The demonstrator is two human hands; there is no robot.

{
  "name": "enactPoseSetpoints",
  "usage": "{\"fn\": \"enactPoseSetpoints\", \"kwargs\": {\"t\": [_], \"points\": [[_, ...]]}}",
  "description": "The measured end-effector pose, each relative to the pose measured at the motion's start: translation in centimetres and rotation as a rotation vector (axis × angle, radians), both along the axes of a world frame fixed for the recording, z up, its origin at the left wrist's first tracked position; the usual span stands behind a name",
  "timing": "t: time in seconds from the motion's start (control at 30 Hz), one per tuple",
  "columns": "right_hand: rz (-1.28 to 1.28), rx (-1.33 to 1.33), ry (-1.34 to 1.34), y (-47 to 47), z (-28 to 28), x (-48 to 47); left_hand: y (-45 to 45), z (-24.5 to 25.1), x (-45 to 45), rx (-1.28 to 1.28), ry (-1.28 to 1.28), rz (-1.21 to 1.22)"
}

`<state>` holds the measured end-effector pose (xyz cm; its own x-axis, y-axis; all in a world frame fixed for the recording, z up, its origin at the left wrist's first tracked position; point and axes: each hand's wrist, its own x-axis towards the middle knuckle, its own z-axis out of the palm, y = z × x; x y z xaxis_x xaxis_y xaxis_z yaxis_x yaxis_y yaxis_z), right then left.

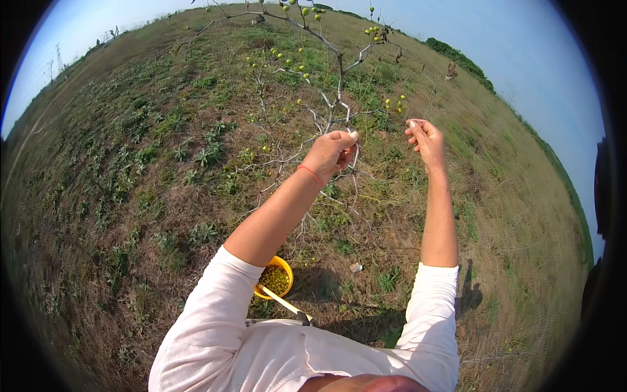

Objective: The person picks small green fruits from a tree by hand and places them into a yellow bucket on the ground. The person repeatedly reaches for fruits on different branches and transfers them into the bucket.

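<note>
A bare, grey-stemmed shrub (340, 73) with small round yellow-green fruits stands before me. Around one of its thin stems, the thumb and fingers of my left hand (334, 149) are closed; a red cord circles that wrist. My right hand (427, 142) is raised to the right of the shrub, thumb and fingertips drawn together. Just above those fingertips hangs a small cluster of fruits (400, 105). Whether a fruit or twig is pinched there, I cannot tell. More fruits (372, 32) sit on the upper branches.
A yellow bucket (290, 274) holding many similar fruits is low, beside my left forearm. A pale strip (284, 300) runs from it towards my waist. Dry grass and green weeds (209, 153) cover the ground. A whitish scrap (356, 267) lies right of the bucket.
</note>
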<state>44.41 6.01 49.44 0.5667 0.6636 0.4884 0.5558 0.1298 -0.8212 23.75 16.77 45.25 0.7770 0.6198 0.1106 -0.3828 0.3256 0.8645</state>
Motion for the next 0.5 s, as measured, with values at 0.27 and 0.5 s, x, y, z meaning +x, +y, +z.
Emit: {"fn": "enactPoseSetpoints", "kwargs": {"t": [0.27, 0.5], "points": [[-0.001, 0.033, -0.397, -0.4, 8.0, 0.4, 0.1, -0.2, -0.2, 0.065, -0.081, -0.006], [-0.392, -0.45, -0.12, 1.6, -0.8, 10.4, 0.9, -0.6, -2.7, 0.012, -0.076, 0.004]]}}
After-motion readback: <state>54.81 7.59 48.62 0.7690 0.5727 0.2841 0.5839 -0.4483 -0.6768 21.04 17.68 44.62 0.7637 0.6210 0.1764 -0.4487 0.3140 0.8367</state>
